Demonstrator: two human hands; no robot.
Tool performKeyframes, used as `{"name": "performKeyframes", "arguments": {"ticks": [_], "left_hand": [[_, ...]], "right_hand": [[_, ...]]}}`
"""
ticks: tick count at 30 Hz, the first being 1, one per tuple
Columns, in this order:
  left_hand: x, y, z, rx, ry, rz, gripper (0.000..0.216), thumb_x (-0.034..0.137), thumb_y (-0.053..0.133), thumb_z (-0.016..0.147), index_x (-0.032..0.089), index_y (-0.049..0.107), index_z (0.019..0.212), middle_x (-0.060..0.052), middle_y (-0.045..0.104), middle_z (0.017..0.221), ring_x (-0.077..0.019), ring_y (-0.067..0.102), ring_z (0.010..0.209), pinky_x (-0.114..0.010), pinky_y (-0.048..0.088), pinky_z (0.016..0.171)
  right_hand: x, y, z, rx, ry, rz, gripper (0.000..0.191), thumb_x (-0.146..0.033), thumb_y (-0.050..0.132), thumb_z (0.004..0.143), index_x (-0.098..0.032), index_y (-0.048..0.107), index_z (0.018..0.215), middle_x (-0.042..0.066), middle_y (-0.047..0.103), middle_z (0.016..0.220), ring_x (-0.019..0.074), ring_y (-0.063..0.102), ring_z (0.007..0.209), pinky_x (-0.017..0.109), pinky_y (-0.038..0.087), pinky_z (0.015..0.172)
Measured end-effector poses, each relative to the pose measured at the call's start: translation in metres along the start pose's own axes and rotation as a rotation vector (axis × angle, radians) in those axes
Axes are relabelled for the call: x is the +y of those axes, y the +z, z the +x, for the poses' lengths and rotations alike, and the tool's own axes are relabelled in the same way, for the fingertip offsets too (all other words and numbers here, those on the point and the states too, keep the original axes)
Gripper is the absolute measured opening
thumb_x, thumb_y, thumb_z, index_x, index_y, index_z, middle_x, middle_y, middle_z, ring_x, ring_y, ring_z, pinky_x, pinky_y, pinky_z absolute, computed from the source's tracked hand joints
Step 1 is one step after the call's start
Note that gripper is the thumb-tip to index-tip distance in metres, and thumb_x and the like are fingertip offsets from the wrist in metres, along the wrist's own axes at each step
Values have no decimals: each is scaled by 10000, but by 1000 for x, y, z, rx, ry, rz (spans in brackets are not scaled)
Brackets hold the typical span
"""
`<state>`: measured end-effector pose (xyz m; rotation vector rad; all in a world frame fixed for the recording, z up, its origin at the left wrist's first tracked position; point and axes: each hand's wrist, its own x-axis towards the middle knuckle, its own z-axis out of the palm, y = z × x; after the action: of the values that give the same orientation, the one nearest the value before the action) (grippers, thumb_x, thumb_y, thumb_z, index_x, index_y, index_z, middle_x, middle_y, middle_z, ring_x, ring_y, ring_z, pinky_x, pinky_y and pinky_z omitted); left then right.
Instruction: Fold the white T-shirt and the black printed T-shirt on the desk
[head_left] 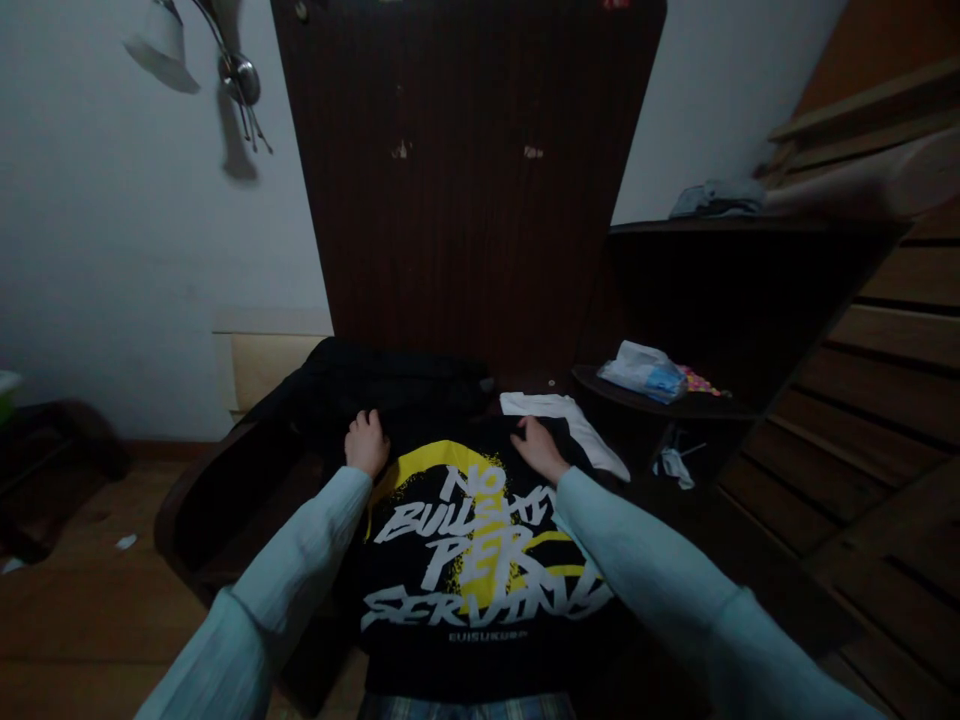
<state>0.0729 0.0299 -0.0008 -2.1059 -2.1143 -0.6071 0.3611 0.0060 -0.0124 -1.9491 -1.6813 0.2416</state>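
A black T-shirt (487,660) with large white lettering and a yellow print is spread out in front of me, its lower end near my lap. At the far left part of the shirt, my left hand (367,443) has its fingers curled over the cloth. On the far right part, my right hand (541,450) pinches the fabric, with its fingertips partly hidden. Beyond my left hand lies a dark bundle of cloth (375,375). A folded white cloth (555,408) sits just past my right hand.
A dark wooden panel (472,220) rises behind the clothes. To the right, a corner shelf (675,400) carries a plastic packet (645,372), with wooden slats (885,400) beyond. A curved dark armrest (187,490) stands at the left, and a wall lamp (161,50) hangs above.
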Motion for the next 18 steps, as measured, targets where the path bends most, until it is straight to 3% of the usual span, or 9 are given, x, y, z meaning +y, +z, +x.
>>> {"name": "performKeyframes", "arguments": {"ticks": [2,4,7,11,15,18], "left_hand": [[11,13,-18,31,245,-40,429,143,434,778,54,435,1198,-222,423,1273,-292,445,1151,-376,381,935],[22,25,-35,-59,485,-125,362,149,408,804,108,483,1157,-158,491,1231,-232,484,1119,-327,395,941],[32,43,-56,-163,666,-178,339,220,378,848,133,505,1150,-122,512,1242,-216,484,1135,-326,389,964],[34,59,-74,-233,569,-88,477,332,384,856,33,442,1223,-204,397,1335,-286,344,1252,-421,305,1026],[39,59,-90,-281,546,-67,556,390,353,858,21,382,1272,-209,333,1370,-291,258,1292,-452,267,1038],[44,56,-98,-285,555,-106,548,388,353,855,38,381,1275,-199,330,1375,-283,260,1293,-457,269,1035]], "right_hand": [[-11,24,-17,-47,-263,-10,229,-197,486,782,-118,506,996,139,578,1083,206,505,1061,298,378,887],[-20,43,-32,-95,-447,-18,300,-243,464,812,-104,498,1075,159,512,1208,214,438,1153,332,337,952],[-24,63,-48,-190,-539,-78,429,-345,422,847,-108,452,1203,157,404,1336,245,323,1258,411,256,1017],[-20,62,-60,-266,-539,-164,463,-367,359,875,-114,428,1257,137,379,1364,240,281,1287,416,236,1032],[-30,42,-61,-334,-520,-265,418,-334,463,822,-75,536,1142,184,535,1202,270,449,1160,385,360,932],[-48,42,-55,-359,-464,-300,359,-287,486,801,-67,580,1069,194,585,1113,275,510,1080,378,401,874]]}}
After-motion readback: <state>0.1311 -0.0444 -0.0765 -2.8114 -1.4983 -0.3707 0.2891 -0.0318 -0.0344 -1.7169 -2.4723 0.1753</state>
